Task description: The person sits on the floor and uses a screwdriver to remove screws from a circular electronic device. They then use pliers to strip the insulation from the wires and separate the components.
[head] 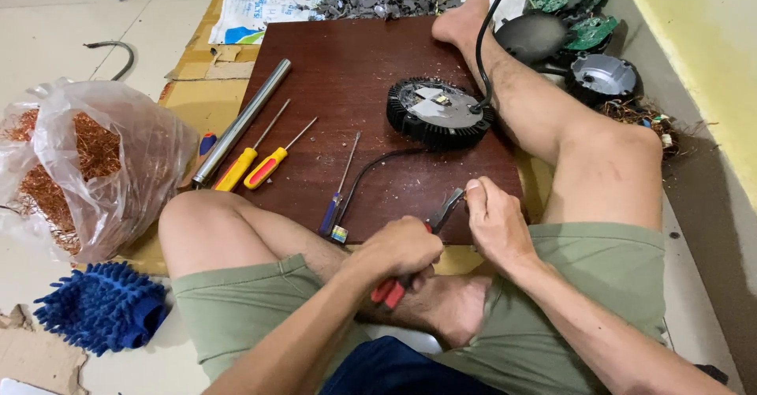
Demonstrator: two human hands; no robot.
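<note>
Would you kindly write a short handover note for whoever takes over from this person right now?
Left hand: closed around the red-handled pliers, jaws raised above the wooden board.
Right hand: pinching something small at the plier jaws; what it is cannot be made out.
On the board: round black finned unit with its black cable, two yellow-handled screwdrivers, a blue-handled one, a steel tube.
Bag of copper wire lies left.
Done: unit opened. Left: unclear.

floor (pixel 47 16): pale tiles | wall (pixel 702 32): yellow, at right | board (pixel 347 64): dark brown wood on flattened cardboard (pixel 201 99) | light: even, soft
</note>
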